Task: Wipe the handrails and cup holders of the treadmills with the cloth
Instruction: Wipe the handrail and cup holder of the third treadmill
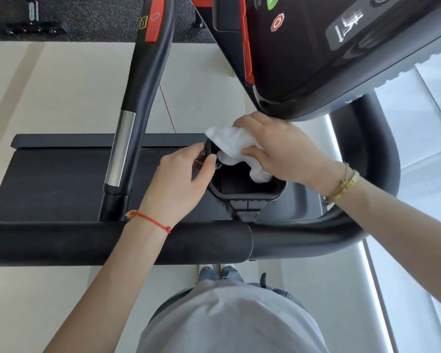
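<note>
The right hand (280, 146) is gripping a bunched white cloth (236, 149), its fingers and thumb curling round the fabric, and is pressing it against the far right part of the rim of the black cup holder (242, 192). Part of the cloth is hanging down inside the holder's dark well, while another fold is sticking out past the far left corner of the rim. The left hand (182, 174) is holding the left edge of the cup holder, thumb and fingers pinching the rim just beside the cloth. A red string bracelet (150, 220) is sitting on the left wrist and gold bracelets (345, 183) are sitting on the right wrist.

The cup holder is projecting from a thick black handrail (87, 243) that is running across the view beneath both forearms and is curving up and away on the right side. Above the right hand, the treadmill console (329, 52) is leaning into view, showing a green button and a red octagonal button. To the left, a slanted black bar with a silver section (121, 149) is rising beside the dark running belt (49, 184). The person's grey shirt (229, 319) is filling the bottom edge of the view.
</note>
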Demonstrator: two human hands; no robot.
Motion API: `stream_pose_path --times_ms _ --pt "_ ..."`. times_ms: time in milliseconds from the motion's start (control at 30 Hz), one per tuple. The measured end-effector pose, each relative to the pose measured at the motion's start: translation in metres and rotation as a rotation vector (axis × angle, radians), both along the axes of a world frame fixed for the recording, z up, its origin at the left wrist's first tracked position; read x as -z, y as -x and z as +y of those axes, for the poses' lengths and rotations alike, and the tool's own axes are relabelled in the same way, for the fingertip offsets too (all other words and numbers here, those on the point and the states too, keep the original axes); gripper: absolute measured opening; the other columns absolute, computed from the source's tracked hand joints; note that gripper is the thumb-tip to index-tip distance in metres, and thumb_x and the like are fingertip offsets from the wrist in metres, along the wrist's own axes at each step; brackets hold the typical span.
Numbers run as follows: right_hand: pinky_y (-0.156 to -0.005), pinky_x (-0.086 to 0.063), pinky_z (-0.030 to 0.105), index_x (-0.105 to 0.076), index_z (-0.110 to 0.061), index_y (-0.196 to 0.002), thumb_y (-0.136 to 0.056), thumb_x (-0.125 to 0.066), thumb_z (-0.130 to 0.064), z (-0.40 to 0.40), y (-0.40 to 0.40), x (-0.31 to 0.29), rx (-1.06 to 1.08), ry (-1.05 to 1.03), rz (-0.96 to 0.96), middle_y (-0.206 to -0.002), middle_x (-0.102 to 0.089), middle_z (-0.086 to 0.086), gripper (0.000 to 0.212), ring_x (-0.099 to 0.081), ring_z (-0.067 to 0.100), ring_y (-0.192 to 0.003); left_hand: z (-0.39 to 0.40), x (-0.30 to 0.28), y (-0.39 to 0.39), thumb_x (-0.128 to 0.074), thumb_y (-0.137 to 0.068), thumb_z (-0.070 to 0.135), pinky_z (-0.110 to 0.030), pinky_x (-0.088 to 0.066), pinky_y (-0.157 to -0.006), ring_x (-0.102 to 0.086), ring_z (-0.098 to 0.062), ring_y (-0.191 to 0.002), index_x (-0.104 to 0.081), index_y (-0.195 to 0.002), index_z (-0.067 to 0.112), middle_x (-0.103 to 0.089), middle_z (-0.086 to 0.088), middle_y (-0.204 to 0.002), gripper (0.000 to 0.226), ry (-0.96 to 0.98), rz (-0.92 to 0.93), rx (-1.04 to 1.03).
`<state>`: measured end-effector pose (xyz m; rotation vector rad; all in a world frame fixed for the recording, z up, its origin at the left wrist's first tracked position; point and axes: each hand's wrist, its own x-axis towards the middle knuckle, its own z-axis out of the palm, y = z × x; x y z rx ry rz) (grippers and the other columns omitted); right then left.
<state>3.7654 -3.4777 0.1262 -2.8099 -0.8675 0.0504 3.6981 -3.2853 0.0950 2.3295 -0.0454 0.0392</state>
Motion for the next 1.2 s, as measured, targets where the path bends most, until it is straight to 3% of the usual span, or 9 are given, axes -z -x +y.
stream_pose_path --times_ms 67,233,333,500,600,733,867,1067,1200 --pt "-0.080 -0.049 0.041 -0.043 -0.020 -0.134 -0.095 -0.052 -0.032 0.009 -0.008 -0.004 -0.104 0.072 -0.020 -0.121 -0.054 -0.001 0.042 -0.056 0.024 -0.102 0.000 0.000 0.001 -0.047 -0.096 0.036 -0.035 -0.053 -0.078 -0.063 -0.009 -0.082 -0.066 -0.103 0.016 -0.068 0.007 -0.088 0.029 -0.005 0.007 -0.006" --pt "-0.070 -0.050 0.041 -0.040 -0.022 -0.136 -0.097 -0.049 -0.035 0.023 -0.015 -0.004 -0.227 0.148 -0.058 -0.118 -0.053 -0.002 0.042 -0.059 0.022 -0.091 0.001 0.001 0.000 -0.047 -0.097 0.036 -0.030 -0.049 -0.065 -0.059 -0.007 -0.072 -0.063 -0.093 0.017 -0.062 0.010 -0.078 0.025 -0.019 0.013 -0.005" --pt "-0.072 -0.051 0.042 -0.038 -0.025 -0.139 -0.096 -0.049 -0.037 0.010 -0.009 -0.004 -0.160 0.118 -0.034 -0.119 -0.053 -0.003 0.045 -0.059 0.023 -0.095 0.001 0.002 0.000 -0.048 -0.096 0.036 -0.034 -0.052 -0.071 -0.061 -0.010 -0.076 -0.065 -0.097 0.017 -0.065 0.008 -0.082 0.026 -0.010 0.010 -0.008" --pt "-0.079 -0.044 0.037 -0.034 -0.018 -0.141 -0.096 -0.049 -0.034 -0.011 0.010 -0.001 0.039 0.007 0.041 -0.129 -0.049 0.008 0.050 -0.058 0.035 -0.102 0.002 0.002 0.000 -0.049 -0.098 0.033 -0.015 -0.049 -0.079 -0.061 -0.001 -0.089 -0.066 -0.118 0.021 -0.070 0.009 -0.097 0.029 0.007 -0.014 0.000" --pt "-0.070 -0.036 0.034 -0.029 -0.011 -0.143 -0.096 -0.052 -0.033 -0.013 0.027 0.006 0.201 -0.036 0.047 -0.128 -0.049 0.016 0.057 -0.057 0.039 -0.100 0.001 0.001 0.000 -0.048 -0.098 0.036 -0.030 -0.053 -0.086 -0.063 -0.005 -0.090 -0.065 -0.121 0.021 -0.070 0.008 -0.099 0.032 0.007 -0.010 -0.001" --pt "-0.064 -0.028 0.029 -0.029 -0.010 -0.140 -0.095 -0.053 -0.033 -0.016 0.049 0.013 0.396 -0.275 0.193 -0.115 -0.054 0.012 0.056 -0.055 0.033 -0.096 0.001 0.002 -0.001 -0.047 -0.099 0.038 -0.036 -0.054 -0.088 -0.063 -0.008 -0.091 -0.063 -0.124 0.021 -0.069 0.008 -0.098 0.034 -0.009 -0.012 -0.002" --pt "-0.048 -0.030 0.013 -0.035 -0.008 -0.132 -0.095 -0.052 -0.042 -0.022 0.060 0.020 0.488 -0.357 0.287 -0.092 -0.052 -0.001 0.053 -0.047 0.005 -0.066 0.001 0.002 0.000 -0.048 -0.100 0.035 -0.034 -0.054 -0.087 -0.063 -0.007 -0.090 -0.064 -0.120 0.022 -0.068 0.009 -0.096 0.029 -0.001 -0.026 0.007" --pt "-0.056 -0.030 0.020 -0.036 -0.006 -0.135 -0.098 -0.049 -0.036 -0.017 0.028 0.013 0.441 -0.418 0.281 -0.096 -0.051 -0.002 0.049 -0.048 0.013 -0.080 -0.001 0.001 0.000 -0.047 -0.100 0.034 -0.037 -0.053 -0.088 -0.065 -0.011 -0.090 -0.066 -0.115 0.020 -0.070 0.006 -0.095 0.029 0.003 -0.036 0.013" --pt "-0.059 -0.038 0.004 -0.040 -0.018 -0.135 -0.099 -0.047 -0.036 -0.034 0.056 0.008 0.388 -0.515 0.273 -0.081 -0.053 -0.022 0.041 -0.054 -0.007 -0.069 0.001 0.002 -0.001 -0.049 -0.100 0.034 -0.025 -0.051 -0.082 -0.062 -0.002 -0.081 -0.067 -0.114 0.021 -0.067 0.012 -0.088 0.027 -0.002 -0.053 0.016"
